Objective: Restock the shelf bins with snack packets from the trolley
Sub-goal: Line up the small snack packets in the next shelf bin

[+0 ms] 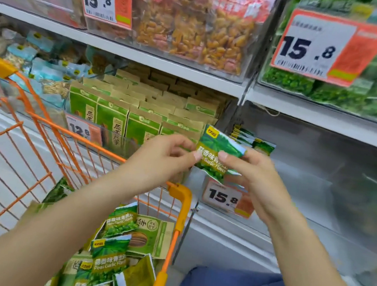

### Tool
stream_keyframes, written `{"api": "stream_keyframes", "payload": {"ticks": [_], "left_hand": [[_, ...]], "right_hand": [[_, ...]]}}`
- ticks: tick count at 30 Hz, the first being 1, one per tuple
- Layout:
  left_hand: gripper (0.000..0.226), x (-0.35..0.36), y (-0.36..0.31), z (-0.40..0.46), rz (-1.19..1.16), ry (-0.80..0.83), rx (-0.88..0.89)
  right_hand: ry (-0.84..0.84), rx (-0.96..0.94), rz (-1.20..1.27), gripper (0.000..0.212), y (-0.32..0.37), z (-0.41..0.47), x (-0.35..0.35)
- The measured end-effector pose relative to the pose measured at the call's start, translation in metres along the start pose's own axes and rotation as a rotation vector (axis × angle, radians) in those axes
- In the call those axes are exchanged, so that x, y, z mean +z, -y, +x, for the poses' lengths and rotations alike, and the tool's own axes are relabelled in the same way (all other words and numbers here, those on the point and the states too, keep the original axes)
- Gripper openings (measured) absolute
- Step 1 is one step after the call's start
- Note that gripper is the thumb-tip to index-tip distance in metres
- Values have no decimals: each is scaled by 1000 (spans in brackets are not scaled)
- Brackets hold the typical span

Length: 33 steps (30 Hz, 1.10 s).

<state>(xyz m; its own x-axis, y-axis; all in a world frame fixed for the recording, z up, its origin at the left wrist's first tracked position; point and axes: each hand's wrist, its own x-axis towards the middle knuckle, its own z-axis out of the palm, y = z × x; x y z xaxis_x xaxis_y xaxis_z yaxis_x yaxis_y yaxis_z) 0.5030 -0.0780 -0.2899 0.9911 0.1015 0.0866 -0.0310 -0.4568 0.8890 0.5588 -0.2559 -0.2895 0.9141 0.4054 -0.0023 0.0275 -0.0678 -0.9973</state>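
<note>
Centre frame: left hand (168, 154) and right hand (248, 174) pinching garlic pea packet (217, 155) by opposite edges. Probably light, crinkly, slick; edge grip best.

trolley (41, 123): orange coated wire | pea packet (217, 154): glossy film | bins (248, 62): clear plastic | seed bags (112, 116): matt paper

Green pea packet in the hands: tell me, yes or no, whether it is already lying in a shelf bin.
No. The green pea packet is pinched between the left hand and right hand, held up in front of the shelf.
</note>
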Motion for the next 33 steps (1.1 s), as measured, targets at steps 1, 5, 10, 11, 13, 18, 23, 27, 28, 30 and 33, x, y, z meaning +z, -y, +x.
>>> {"api": "stream_keyframes", "payload": {"ticks": [1, 5, 10, 11, 13, 18, 23, 27, 28, 30, 33], "left_hand": [[22, 6, 3, 5, 183, -58, 89], [34, 32, 11, 21, 787, -232, 481], [38, 69, 30, 19, 937, -120, 542], [40, 72, 35, 19, 944, -101, 520], [42, 74, 40, 19, 942, -67, 482], [39, 76, 41, 20, 888, -88, 485], [37, 75, 42, 20, 877, -85, 492], [33, 75, 44, 21, 883, -78, 503], [32, 74, 44, 21, 881, -78, 510], [33, 74, 44, 21, 876, -85, 520], [33, 73, 45, 22, 868, -80, 522]], "right_hand": [[-75, -43, -34, 11, 2, 1, -13], [-451, -232, -415, 16, -5, 6, -77], [-520, -5, -809, 11, -23, 19, -124], [-501, 53, -921, 15, -27, 27, -128], [-402, 170, -963, 18, -37, 50, -137], [-279, 417, -710, 45, -57, 115, -152], [-318, 395, -654, 37, -69, 149, -157], [-427, 365, -601, 37, -79, 161, -150], [-422, 373, -581, 45, -81, 162, -148], [-379, 415, -543, 67, -87, 162, -146], [-311, 487, -564, 80, -89, 165, -147]]}}
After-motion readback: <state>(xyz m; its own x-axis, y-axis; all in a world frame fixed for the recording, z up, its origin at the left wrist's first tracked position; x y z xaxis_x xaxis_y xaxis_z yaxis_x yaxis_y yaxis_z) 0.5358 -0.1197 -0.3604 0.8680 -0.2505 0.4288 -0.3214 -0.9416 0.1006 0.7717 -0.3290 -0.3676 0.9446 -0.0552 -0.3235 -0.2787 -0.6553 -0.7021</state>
